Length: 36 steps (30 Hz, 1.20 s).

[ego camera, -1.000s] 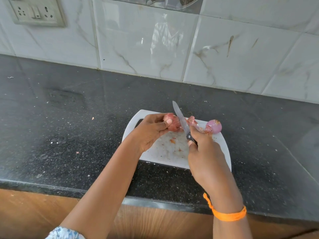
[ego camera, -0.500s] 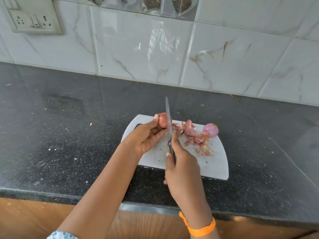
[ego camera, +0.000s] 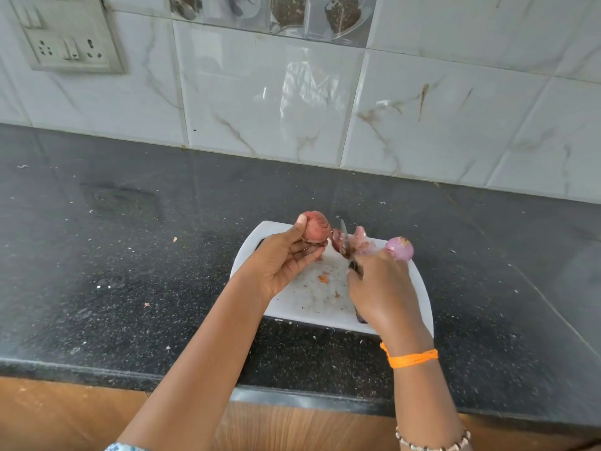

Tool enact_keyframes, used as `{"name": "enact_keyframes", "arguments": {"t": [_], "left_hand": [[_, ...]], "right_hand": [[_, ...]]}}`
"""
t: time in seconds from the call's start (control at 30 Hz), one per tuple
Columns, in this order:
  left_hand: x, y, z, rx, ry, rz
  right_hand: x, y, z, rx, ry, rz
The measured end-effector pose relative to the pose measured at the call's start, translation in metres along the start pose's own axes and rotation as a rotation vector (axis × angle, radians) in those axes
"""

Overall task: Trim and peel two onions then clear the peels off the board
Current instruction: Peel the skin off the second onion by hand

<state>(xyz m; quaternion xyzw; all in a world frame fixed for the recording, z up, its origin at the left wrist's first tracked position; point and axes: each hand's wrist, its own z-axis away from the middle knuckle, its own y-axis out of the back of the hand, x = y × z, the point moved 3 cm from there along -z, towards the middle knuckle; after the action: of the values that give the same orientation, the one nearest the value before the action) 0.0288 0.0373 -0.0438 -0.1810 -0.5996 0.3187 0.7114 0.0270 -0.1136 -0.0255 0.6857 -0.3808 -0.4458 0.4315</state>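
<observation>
The left hand grips the unpeeled onion above the board, so the right hand, pinching the knife, can trim it.

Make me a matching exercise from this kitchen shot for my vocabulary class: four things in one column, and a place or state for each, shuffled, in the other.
Things:
1. unpeeled onion
2. peeled onion
3. knife
4. orange thread

Places or states:
A. tied round the right wrist
B. gripped in the right hand, blade pointing away
C. lying on the far right of the white board
D. held up in the left hand

Pairs: 1-D, 2-C, 3-B, 4-A
</observation>
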Motion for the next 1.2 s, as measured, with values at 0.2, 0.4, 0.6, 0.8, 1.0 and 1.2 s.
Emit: {"name": "enact_keyframes", "arguments": {"t": [0.2,0.4,0.6,0.8,1.0,1.2], "left_hand": [[-0.002,0.001,-0.002,-0.049,-0.044,-0.106],[0.0,0.003,-0.004,-0.031,-0.07,-0.13],[0.0,0.002,-0.006,0.001,-0.042,-0.12],[0.001,0.003,-0.004,0.036,-0.057,-0.059],[0.0,0.003,-0.001,0.023,-0.055,-0.149],[0.0,0.002,0.003,-0.003,-0.08,-0.308]], "right_hand": [[-0.025,0.028,-0.038,0.01,0.422,-0.372],[-0.018,0.018,-0.067,-0.208,0.456,-0.7],[-0.003,0.012,-0.071,-0.17,0.258,-1.127],[0.009,0.004,-0.072,-0.12,0.172,-0.912],[-0.005,0.009,-0.064,-0.242,0.369,-0.925],[-0.013,0.005,-0.059,-0.246,0.397,-0.983]]}}
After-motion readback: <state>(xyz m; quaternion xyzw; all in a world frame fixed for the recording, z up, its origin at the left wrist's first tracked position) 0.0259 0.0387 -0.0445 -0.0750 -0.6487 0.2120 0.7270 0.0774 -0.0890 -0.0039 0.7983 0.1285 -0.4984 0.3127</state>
